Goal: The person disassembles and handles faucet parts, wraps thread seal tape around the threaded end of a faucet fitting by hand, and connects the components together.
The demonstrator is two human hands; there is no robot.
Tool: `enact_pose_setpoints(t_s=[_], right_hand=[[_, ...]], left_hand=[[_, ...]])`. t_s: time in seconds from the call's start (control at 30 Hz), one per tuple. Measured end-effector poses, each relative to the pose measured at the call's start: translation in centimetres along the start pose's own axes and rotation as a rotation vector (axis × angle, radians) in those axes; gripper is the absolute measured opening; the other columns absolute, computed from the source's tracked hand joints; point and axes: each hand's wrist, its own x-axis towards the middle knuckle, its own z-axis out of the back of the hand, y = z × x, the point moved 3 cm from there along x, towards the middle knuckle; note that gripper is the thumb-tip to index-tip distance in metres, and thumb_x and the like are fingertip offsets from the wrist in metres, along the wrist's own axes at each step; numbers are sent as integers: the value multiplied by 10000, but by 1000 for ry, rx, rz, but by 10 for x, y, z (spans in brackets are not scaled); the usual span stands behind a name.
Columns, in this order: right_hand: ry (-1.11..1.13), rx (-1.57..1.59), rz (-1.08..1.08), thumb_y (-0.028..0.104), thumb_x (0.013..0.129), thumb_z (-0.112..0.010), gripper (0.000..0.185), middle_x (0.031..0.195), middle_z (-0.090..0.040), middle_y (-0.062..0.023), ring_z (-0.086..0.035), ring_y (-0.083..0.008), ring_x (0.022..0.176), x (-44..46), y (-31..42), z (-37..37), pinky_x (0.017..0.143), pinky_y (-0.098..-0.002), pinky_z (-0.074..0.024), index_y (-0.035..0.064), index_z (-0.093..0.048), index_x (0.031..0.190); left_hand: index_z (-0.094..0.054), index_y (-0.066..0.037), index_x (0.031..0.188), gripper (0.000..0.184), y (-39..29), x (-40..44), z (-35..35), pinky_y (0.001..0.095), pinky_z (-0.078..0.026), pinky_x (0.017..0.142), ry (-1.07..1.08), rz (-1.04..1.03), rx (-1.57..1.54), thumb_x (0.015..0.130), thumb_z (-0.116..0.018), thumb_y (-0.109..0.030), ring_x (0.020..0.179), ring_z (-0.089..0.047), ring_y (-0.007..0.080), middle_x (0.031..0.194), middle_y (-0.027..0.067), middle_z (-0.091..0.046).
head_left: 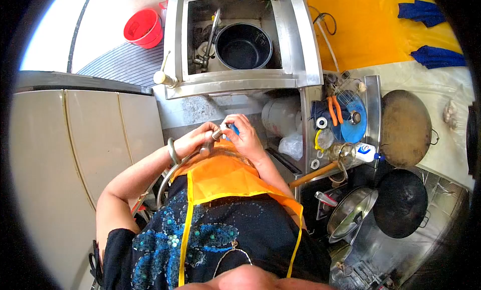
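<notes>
In front of the orange apron, my left hand closes around a metal tap. Its short metal end sticks out between my two hands, with something white at the tip. A curved metal tube runs down past my left forearm; how it joins the tap is partly hidden. My right hand is closed on a small blue piece, mostly covered by the fingers, right beside the tap's end.
Ahead, a metal-framed sink holds a black pot beside a tap. A red bucket stands at upper left. On the right are orange-handled pliers, a blue plate, a white bottle, a round board and a black pan.
</notes>
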Motion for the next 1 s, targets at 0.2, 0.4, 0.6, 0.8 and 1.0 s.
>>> enact_pose_setpoints(t_s=[0.2, 0.4, 0.6, 0.8, 1.0], right_hand=[[-25, -60, -37, 298, 858, -633, 293, 961, -597, -120, -558, -319, 939, 1, -3, -4, 831, -385, -440, 34, -568, 967], [10, -54, -86, 276, 813, -685, 300, 949, -607, -105, -572, -305, 918, 3, -9, -6, 813, -380, -453, 30, -578, 948], [76, -43, -113, 264, 735, -754, 395, 1017, -604, -115, -576, -304, 973, 8, 1, 5, 863, -370, -455, 42, -579, 1010], [201, -5, -82, 258, 722, -772, 497, 1121, -575, -119, -564, -262, 1053, 10, 5, 21, 922, -340, -433, 66, -573, 1135], [291, 196, -99, 260, 772, -736, 433, 1080, -565, -103, -539, -247, 1059, 10, 1, 19, 944, -336, -402, 84, -594, 1140]], left_hand=[[-236, -81, 1443, 950, -12, -12, -9, 363, -451, 916, -186, -406, 749, 714, -820, -252, 1038, -533, 194, 1226, 112, -473], [-334, -117, 1411, 767, -14, -3, 6, 274, -473, 773, -66, -122, 474, 734, -665, 27, 874, -553, 148, 1111, 69, -524], [-383, -155, 1397, 823, -12, -5, 5, 238, -400, 790, -80, -28, 28, 638, -594, 83, 878, -485, 107, 980, 11, -520], [-357, -97, 1401, 801, -15, -9, 8, 259, -435, 811, -14, 20, -116, 658, -620, 50, 913, -533, 141, 1024, 45, -540], [-343, -46, 1375, 743, -12, -9, 7, 350, -518, 797, 160, 141, -449, 686, -619, -6, 939, -608, 238, 1036, 112, -586]])
